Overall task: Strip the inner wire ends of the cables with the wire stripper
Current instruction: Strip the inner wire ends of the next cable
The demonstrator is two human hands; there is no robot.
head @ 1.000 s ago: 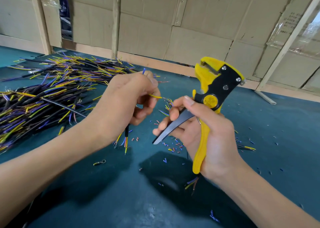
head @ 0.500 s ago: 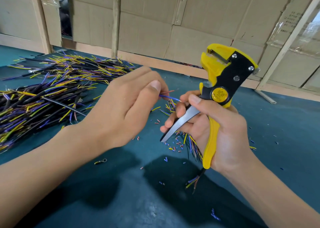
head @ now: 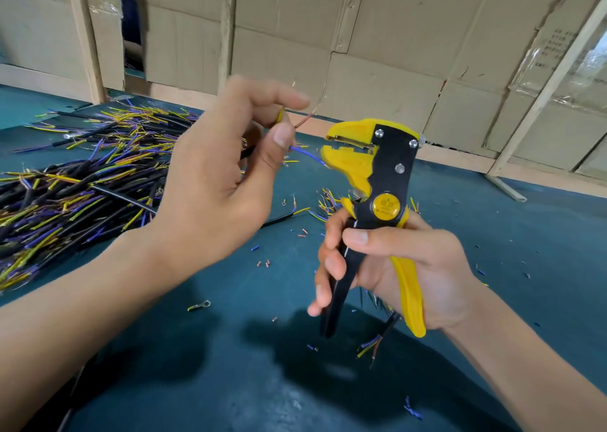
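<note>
Having swung level since, wire stripper (head: 368, 168) mouth against blue wire (head: 307, 155).

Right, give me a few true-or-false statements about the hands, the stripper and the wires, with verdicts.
1. The right hand grips the yellow-and-black wire stripper. True.
2. The thin blue inner wire points at the stripper's head. True.
3. The left hand lies flat on the teal table. False: it is raised, pinching the wires.
4. The pile of black cables sits right of the stripper. False: it lies left.
</note>
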